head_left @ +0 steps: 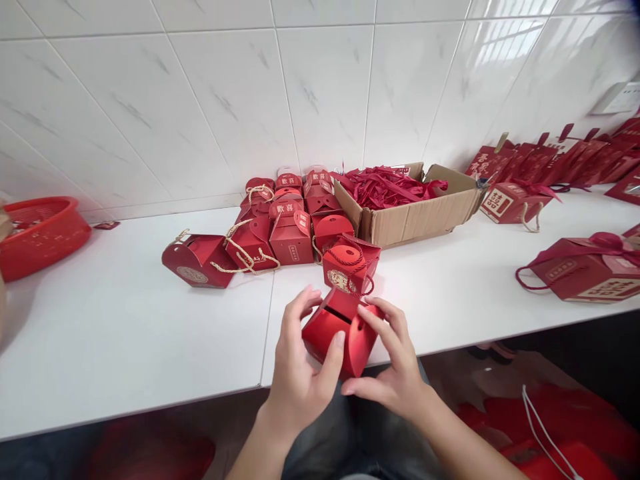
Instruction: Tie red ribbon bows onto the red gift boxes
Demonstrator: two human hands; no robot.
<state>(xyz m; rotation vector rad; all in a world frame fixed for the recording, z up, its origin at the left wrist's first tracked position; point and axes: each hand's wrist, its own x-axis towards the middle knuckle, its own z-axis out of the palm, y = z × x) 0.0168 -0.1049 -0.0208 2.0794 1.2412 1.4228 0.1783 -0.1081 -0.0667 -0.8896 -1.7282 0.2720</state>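
Between my hands is a small red gift box (320,333), held at the table's front edge with its top flaps folded partly in and a dark slot showing. My left hand (300,367) grips its left side, thumb over the front. At the right, the fingers of my right hand (395,360) touch a rounded flap with a hole in it. Just behind stands another red box (337,277) with a dark red cord handle. Farther back are several red boxes (290,237), some with beige rope handles. One more box (193,263) sits left of that group.
A cardboard box (420,223) full of dark red ribbons (385,187) stands behind, against the wall side. Ribboned boxes (585,267) and red bags (530,163) line the right. A red plastic basket (45,243) is at far left on the white table (150,347).
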